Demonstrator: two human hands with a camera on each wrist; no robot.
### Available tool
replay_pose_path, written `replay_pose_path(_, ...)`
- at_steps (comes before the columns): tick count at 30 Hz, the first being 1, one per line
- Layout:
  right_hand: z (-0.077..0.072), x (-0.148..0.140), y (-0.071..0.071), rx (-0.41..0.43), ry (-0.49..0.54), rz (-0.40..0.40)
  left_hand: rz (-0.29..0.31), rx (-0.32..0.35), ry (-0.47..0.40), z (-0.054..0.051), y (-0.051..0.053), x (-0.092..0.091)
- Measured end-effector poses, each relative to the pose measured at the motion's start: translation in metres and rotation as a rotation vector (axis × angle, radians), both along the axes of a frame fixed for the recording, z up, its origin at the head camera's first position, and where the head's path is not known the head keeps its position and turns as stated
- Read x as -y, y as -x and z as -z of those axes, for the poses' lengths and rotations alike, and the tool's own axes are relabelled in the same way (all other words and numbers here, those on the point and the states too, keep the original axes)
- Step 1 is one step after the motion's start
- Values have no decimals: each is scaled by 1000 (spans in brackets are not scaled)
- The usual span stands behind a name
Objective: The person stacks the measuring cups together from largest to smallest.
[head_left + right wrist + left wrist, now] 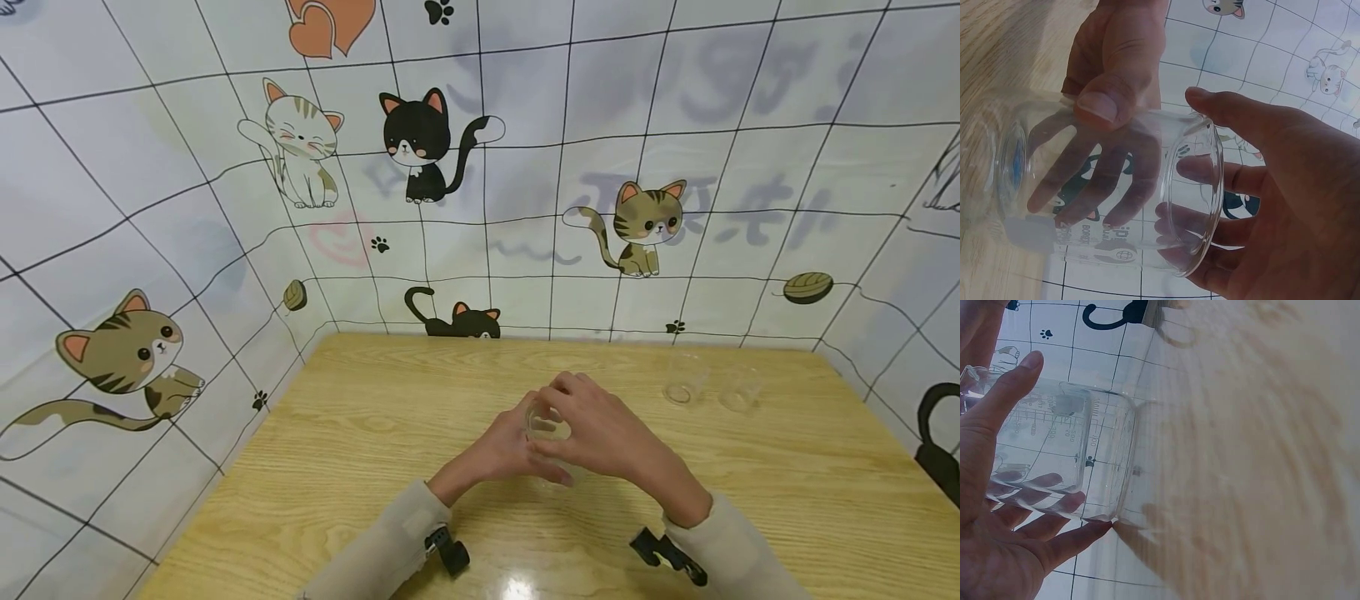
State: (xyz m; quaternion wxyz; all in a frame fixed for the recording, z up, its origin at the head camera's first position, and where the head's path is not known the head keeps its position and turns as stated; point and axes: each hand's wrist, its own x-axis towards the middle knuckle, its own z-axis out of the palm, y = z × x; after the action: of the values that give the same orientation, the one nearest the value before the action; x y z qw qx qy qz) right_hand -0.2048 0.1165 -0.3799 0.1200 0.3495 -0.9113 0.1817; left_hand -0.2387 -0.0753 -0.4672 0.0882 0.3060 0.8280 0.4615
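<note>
Between both hands is a clear glass beaker [1147, 187] with white printed markings, standing on the table in the head view. A second glass outline and base [1088, 450] show inside its wall, like a smaller beaker nested in it. My left hand [504, 446] holds the lower body, with its thumb [1013, 390] on one side and the fingers curved round the other. From above, my right hand [607, 429] grips the rim end, its thumb and fingers spread to opposite sides. Which glass rim the right fingers touch is hard to tell.
Toward the back right of the wooden table [375, 433] stand two more clear glasses, one taller [684, 381] and one shorter [741, 389]. A cat-printed white sheet [525, 183] rises behind the table and along its sides.
</note>
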Motion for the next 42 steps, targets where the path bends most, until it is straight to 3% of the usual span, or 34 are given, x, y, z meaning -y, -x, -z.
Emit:
replay_pose_path(4, -1, 0, 0, 2, -22, -11, -6, -29, 31, 0, 1, -1)
replay_pose_path(16, -1, 0, 2, -10, -57, -17, -10, -4, 18, -2, 0, -1)
replay_pose_path(29, -6, -6, -2, 67, -53, -20, -32, -8, 19, -1, -1, -3)
replay_pose_path(42, -7, -8, -3, 58, -90, -55, -55, -25, 19, -2, -1, -2)
